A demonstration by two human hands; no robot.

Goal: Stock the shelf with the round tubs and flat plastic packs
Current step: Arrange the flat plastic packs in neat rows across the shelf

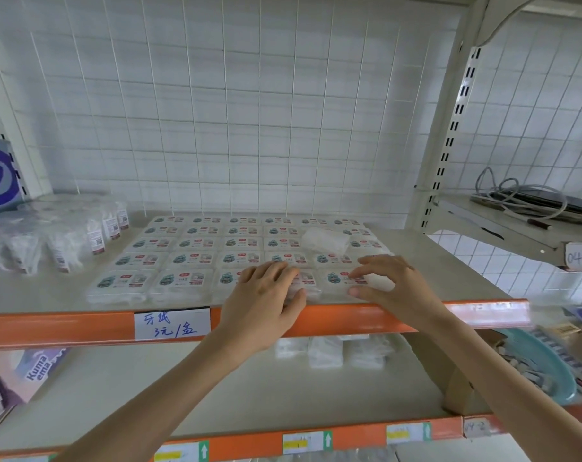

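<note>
- The shelf (59, 296) with the orange front lip carries a neat grid of flat plastic packs (196, 243), laid label-up in rows from the wire back panel (236, 105) to the front edge.
- The left hand (266, 295) lies palm-down on the front-row pack (303, 285) near the middle-right of the grid – fingers spread over its top, thumb at its front edge, pressing rather than gripping.
- The right hand (388, 281) rests on the neighbouring front pack (341, 281) at the right end of that row, fingers splayed and relaxed (whether it actually grips the pack, I cannot tell).
- One pack (326, 240) lies plain side up on top of the grid, towards the back right.
- The round tubs (62, 235) stand clustered at the left of the same shelf, just beside the packs.
- A handwritten price tag (172, 326) sits on the orange lip, left of the left wrist.
- A teal basin (546, 368) of small items sits lower right – well apart.
</note>
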